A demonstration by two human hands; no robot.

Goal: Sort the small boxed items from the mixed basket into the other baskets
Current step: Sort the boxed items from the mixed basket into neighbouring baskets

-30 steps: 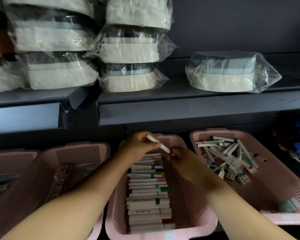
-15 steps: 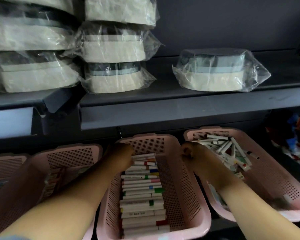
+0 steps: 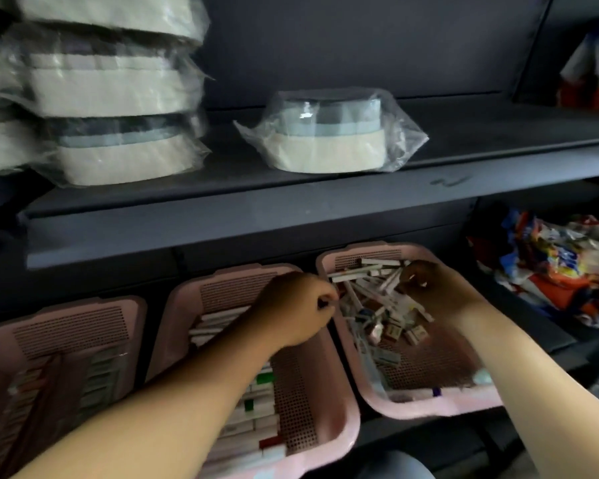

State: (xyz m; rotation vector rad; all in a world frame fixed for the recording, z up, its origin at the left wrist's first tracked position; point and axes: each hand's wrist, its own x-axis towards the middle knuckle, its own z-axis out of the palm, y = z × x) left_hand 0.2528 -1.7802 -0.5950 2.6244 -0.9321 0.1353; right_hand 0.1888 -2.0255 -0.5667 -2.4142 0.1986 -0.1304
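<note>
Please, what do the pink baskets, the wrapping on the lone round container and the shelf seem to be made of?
Pink baskets: moulded plastic, matte; regular small holes pierce walls and floors.
Wrapping: thin clear plastic film, glossy; it crinkles and glints.
Shelf: probably painted metal, dark grey, matte; the thin straight front lip suggests it, not certain.

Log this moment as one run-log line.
step: picking from mixed basket | right hand: over box pile in it, grip unclear | left hand: above far right corner of middle basket, fingers curled, grip unclear
</note>
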